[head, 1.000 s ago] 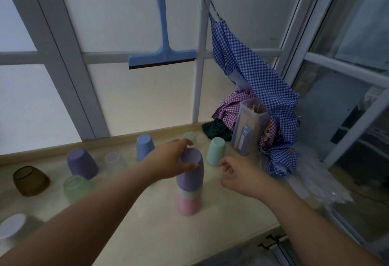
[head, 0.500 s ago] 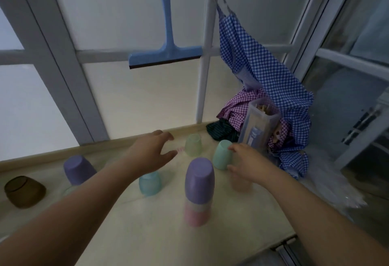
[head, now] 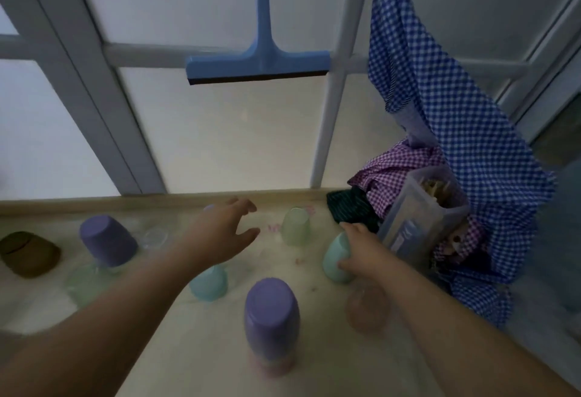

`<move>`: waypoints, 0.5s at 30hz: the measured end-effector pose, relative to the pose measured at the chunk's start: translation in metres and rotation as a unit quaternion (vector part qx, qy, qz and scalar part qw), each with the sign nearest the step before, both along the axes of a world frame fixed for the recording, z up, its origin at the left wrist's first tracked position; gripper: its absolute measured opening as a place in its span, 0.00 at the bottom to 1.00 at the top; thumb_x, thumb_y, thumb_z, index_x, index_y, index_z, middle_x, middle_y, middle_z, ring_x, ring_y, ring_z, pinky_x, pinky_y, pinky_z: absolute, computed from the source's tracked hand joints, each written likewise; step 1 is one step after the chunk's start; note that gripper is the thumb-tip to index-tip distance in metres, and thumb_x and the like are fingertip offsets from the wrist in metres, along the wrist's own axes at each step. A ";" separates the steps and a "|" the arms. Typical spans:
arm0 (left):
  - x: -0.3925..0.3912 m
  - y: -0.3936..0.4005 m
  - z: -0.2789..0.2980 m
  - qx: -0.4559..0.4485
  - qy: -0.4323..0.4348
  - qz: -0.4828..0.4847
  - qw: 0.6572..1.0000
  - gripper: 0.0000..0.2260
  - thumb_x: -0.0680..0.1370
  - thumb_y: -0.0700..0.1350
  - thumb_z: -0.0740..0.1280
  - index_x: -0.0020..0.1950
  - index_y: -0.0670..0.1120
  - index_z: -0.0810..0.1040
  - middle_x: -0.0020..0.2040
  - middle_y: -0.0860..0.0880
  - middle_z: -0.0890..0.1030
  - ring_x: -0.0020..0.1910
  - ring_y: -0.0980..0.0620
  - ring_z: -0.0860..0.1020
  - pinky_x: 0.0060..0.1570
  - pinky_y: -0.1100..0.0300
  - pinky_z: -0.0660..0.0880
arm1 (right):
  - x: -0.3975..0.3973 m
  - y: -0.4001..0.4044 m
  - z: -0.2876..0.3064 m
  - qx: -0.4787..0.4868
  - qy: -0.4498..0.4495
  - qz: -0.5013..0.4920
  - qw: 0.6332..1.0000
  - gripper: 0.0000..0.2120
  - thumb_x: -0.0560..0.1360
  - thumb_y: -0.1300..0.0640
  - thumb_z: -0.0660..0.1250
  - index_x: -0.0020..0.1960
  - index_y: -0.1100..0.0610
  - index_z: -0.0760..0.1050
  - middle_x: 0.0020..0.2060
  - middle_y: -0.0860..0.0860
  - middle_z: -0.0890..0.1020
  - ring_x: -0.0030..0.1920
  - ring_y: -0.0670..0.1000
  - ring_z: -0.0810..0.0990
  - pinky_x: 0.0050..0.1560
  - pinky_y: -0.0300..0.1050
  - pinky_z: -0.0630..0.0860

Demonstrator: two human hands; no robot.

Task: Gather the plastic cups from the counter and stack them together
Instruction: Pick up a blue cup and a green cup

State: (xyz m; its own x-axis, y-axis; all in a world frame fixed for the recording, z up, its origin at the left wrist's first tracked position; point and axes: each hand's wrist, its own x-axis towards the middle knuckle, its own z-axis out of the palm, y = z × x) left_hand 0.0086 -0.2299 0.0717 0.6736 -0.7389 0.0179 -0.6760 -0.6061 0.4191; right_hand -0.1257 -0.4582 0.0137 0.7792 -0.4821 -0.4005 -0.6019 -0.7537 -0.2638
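Fingers (head: 345, 266) of right hand (head: 361, 250) wrapping mint cup (head: 334, 258), upside down

No legible text observed: the clear plastic container (head: 418, 220) at 3 o'clock carries a blue label (head: 404, 233) too blurred to read, and faint pink marks (head: 275, 227) on the tabletop (head: 195, 327) are indecipherable.

One head-worn view—close, looking forward and down over the counter (head: 176, 343) toward the window (head: 220, 132).

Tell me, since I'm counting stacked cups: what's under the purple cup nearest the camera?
Under the purple cup a pink cup's rim shows; any cups nested between are hidden.
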 end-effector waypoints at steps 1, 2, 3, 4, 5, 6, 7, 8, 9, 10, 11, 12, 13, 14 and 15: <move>0.000 0.000 -0.002 0.002 0.001 0.013 1.000 0.19 0.74 0.51 0.66 0.63 0.47 0.72 0.61 0.48 0.76 0.58 0.47 0.76 0.57 0.56 0.72 | 0.004 -0.003 -0.005 0.003 0.012 0.004 1.000 0.41 0.71 0.53 0.70 0.75 0.53 0.48 0.73 0.56 0.56 0.70 0.61 0.63 0.68 0.53 0.66; 0.001 0.001 -0.004 0.006 0.003 0.024 1.000 0.19 0.74 0.51 0.66 0.63 0.47 0.72 0.61 0.48 0.76 0.58 0.47 0.76 0.56 0.56 0.71 | 0.008 -0.004 -0.010 0.007 0.019 0.003 1.000 0.40 0.71 0.53 0.69 0.75 0.54 0.49 0.73 0.56 0.56 0.70 0.61 0.63 0.68 0.53 0.66; 0.002 0.003 -0.006 0.010 0.005 0.032 0.999 0.19 0.74 0.52 0.67 0.63 0.47 0.72 0.61 0.48 0.76 0.58 0.47 0.75 0.56 0.56 0.71 | 0.011 -0.004 -0.013 0.010 0.020 0.000 1.000 0.39 0.71 0.53 0.69 0.74 0.55 0.51 0.72 0.57 0.57 0.69 0.60 0.64 0.68 0.53 0.66; 0.004 0.006 -0.009 0.015 0.010 0.042 0.999 0.19 0.74 0.52 0.67 0.63 0.48 0.72 0.60 0.48 0.76 0.58 0.47 0.76 0.57 0.55 0.72 | 0.014 -0.003 -0.015 0.010 0.018 0.001 1.000 0.36 0.71 0.53 0.69 0.73 0.56 0.54 0.71 0.57 0.59 0.68 0.60 0.65 0.67 0.52 0.68; 0.007 0.010 -0.012 0.015 0.016 0.049 0.999 0.20 0.73 0.52 0.67 0.63 0.48 0.72 0.60 0.48 0.76 0.59 0.46 0.76 0.58 0.54 0.72 | 0.017 -0.002 -0.015 0.006 0.011 0.009 1.000 0.33 0.71 0.54 0.69 0.71 0.56 0.58 0.69 0.57 0.61 0.65 0.59 0.68 0.65 0.52 0.69; 0.010 0.013 -0.015 0.015 0.028 0.057 0.998 0.20 0.73 0.52 0.67 0.62 0.48 0.72 0.61 0.48 0.76 0.59 0.45 0.76 0.59 0.53 0.73 | 0.021 0.001 -0.013 0.002 0.006 0.022 1.000 0.29 0.71 0.54 0.69 0.68 0.57 0.61 0.66 0.57 0.64 0.63 0.59 0.70 0.62 0.51 0.71; 0.013 0.016 -0.016 0.012 0.036 0.064 0.997 0.19 0.73 0.51 0.67 0.62 0.48 0.72 0.61 0.47 0.76 0.58 0.45 0.76 0.59 0.52 0.72 | 0.025 0.005 -0.008 0.002 -0.002 0.039 0.999 0.26 0.71 0.53 0.69 0.65 0.57 0.63 0.64 0.57 0.66 0.61 0.59 0.71 0.59 0.51 0.72; 0.016 0.019 -0.017 0.010 0.042 0.073 0.996 0.19 0.73 0.49 0.67 0.62 0.47 0.72 0.61 0.46 0.76 0.58 0.45 0.76 0.59 0.53 0.72 | 0.030 0.010 -0.002 0.006 -0.014 0.058 0.998 0.26 0.71 0.53 0.69 0.64 0.57 0.64 0.63 0.57 0.68 0.59 0.58 0.72 0.56 0.49 0.72; 0.019 0.021 -0.017 0.010 0.044 0.079 0.996 0.19 0.73 0.48 0.67 0.62 0.46 0.72 0.61 0.46 0.76 0.58 0.44 0.76 0.57 0.54 0.72 | 0.036 0.015 0.006 0.014 -0.032 0.076 0.996 0.27 0.70 0.53 0.69 0.65 0.57 0.64 0.62 0.56 0.68 0.58 0.57 0.72 0.55 0.47 0.72; 0.022 0.024 -0.018 0.010 0.046 0.082 0.996 0.18 0.73 0.47 0.67 0.62 0.46 0.72 0.61 0.46 0.77 0.57 0.45 0.76 0.56 0.55 0.71 | 0.042 0.020 0.016 0.022 -0.051 0.092 0.994 0.28 0.70 0.53 0.69 0.67 0.56 0.63 0.63 0.55 0.68 0.59 0.56 0.72 0.54 0.47 0.72; 0.027 0.027 -0.019 0.012 0.045 0.084 0.995 0.18 0.73 0.47 0.67 0.62 0.47 0.72 0.61 0.46 0.77 0.56 0.45 0.76 0.55 0.55 0.72 | 0.049 0.025 0.026 0.026 -0.072 0.107 0.991 0.29 0.70 0.54 0.69 0.67 0.56 0.63 0.63 0.54 0.68 0.60 0.55 0.72 0.56 0.46 0.72; 0.032 0.030 -0.021 0.018 0.044 0.085 0.995 0.18 0.73 0.47 0.66 0.62 0.47 0.72 0.61 0.46 0.77 0.55 0.44 0.77 0.55 0.54 0.72 | 0.054 0.031 0.036 0.027 -0.091 0.120 0.988 0.28 0.70 0.54 0.69 0.67 0.55 0.64 0.63 0.54 0.69 0.60 0.55 0.72 0.57 0.47 0.71; 0.039 0.032 -0.023 0.025 0.044 0.088 0.995 0.19 0.73 0.47 0.66 0.63 0.47 0.71 0.62 0.46 0.76 0.54 0.43 0.77 0.55 0.53 0.73 | 0.060 0.036 0.044 0.028 -0.107 0.131 0.985 0.28 0.69 0.53 0.69 0.66 0.54 0.65 0.63 0.53 0.70 0.60 0.54 0.72 0.58 0.47 0.71; 0.046 0.034 -0.025 0.034 0.044 0.090 0.994 0.21 0.74 0.47 0.66 0.65 0.47 0.69 0.64 0.45 0.74 0.54 0.43 0.77 0.55 0.52 0.73 | 0.063 0.041 0.051 0.028 -0.120 0.140 0.982 0.27 0.69 0.53 0.70 0.66 0.54 0.65 0.63 0.53 0.70 0.60 0.54 0.72 0.59 0.47 0.71; 0.055 0.035 -0.029 0.043 0.045 0.091 0.994 0.23 0.73 0.48 0.66 0.67 0.47 0.66 0.65 0.45 0.73 0.56 0.42 0.76 0.56 0.52 0.73 | 0.066 0.045 0.056 0.030 -0.131 0.145 0.980 0.27 0.69 0.53 0.70 0.66 0.53 0.65 0.63 0.52 0.70 0.61 0.53 0.72 0.59 0.47 0.71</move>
